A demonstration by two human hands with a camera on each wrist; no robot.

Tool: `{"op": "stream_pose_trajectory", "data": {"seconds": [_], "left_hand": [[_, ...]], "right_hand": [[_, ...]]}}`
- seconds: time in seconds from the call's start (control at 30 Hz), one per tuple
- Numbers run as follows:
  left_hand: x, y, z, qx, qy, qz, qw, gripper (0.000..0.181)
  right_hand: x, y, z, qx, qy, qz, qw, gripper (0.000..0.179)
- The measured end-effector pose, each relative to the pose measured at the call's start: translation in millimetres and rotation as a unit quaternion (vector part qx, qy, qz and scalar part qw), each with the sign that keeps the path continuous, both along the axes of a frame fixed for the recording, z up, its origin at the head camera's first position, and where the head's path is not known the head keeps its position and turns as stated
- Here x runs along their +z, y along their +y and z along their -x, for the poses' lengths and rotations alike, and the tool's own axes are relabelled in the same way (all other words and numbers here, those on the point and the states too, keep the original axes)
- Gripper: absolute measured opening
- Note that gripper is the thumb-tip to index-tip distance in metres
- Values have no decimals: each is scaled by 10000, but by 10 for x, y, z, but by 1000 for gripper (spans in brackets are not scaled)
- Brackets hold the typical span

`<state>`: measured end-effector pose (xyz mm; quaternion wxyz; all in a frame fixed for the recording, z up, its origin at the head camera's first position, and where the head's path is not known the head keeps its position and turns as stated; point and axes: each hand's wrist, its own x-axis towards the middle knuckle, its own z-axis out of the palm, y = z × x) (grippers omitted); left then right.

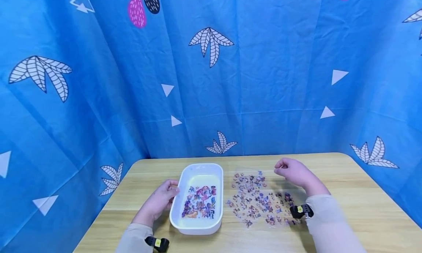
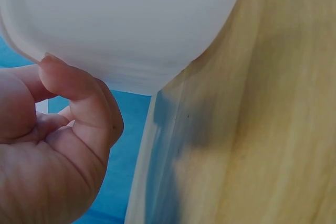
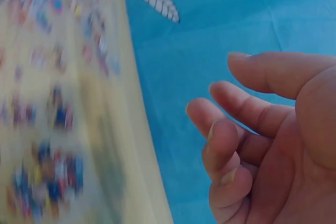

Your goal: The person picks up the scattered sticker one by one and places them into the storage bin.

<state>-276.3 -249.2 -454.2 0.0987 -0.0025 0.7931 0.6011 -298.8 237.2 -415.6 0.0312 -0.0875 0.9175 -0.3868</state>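
Pale sleeves point(image 1: 331, 225) lie nearest, one on each side of the white plastic tub point(image 1: 197, 231). Behind the tub hangs a blue curtain point(image 1: 263, 81) printed with white leaves, triangles and pink and black drops. Beneath it spreads a wood-grain table point(image 1: 356, 198). On the tub's floor is a rectangular patch of colourful cartoon figures point(image 1: 200, 201); whether they are loose or printed I cannot tell. Just right of the tub lie clear sheets of small cartoon stickers point(image 1: 263, 201). Left of the tub, the left hand point(image 1: 161, 198) grips its rim between thumb and bent fingers. Well to the tub's right, by the sheets' far edge, the right hand point(image 1: 296, 171) holds nothing, its fingers loosely bent and thumb apart. Black wrist cameras point(image 1: 298, 211) flank the tub.
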Motion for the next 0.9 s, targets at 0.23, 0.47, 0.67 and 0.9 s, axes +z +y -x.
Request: {"op": "stream_pose_trajectory", "data": {"seconds": [0.23,0.47,0.67,0.9], "left_hand": [[-13,3,16,-2,-11,-17,10000,33],[-18,-3,15,-3,6,-27,10000,33],[-24,-15,17,-86,28,-91,9999,34],[-28,-14,16,-143,19,-122,9998,37]], "right_hand": [[-94,277,-50,151,-25,-196,9997,30],[-152,399,-101,402,-567,-74,9976,31],[-225,403,-111,878,-916,-86,9919,32],[-292,380,-133,1028,-1046,3,9892,32]]}}
